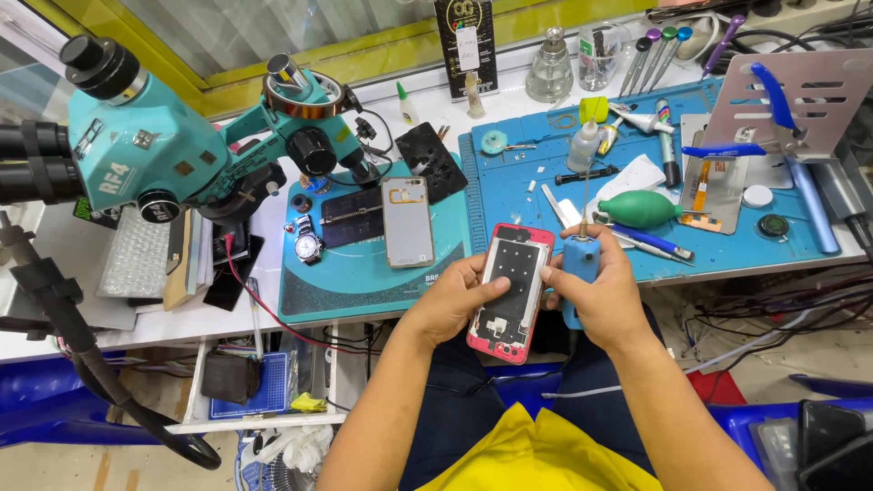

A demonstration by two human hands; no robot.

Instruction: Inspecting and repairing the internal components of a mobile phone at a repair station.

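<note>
I see my left hand (452,305) wrapped around a red-framed phone (511,291), opened with its dark inner side up, thumb pressed across the lower middle. The phone is held over my lap, just off the front edge of the white workbench (64,250), not resting on anything. My right hand (596,295) grips a blue handheld tool (580,264) against the phone's right edge; its thin tip points up and away, though I cannot tell whether it touches the frame.

Open room is tight. The blue work mat (727,250) ahead of my right hand is crowded along its near edge with a green blower bulb (639,208), a blue pen-like tool (647,240) and blue-handled pliers (773,118). Ahead of my left hand, the teal mat (364,282) carries a silver phone back (406,221) and a wristwatch (307,244), with bare space toward its front lip. The teal microscope (182,145) overhangs the far left.

At the back edge, a tall black rectangular card (466,45) with a white label stands upright, beside a clear glass bottle (549,68).
</note>
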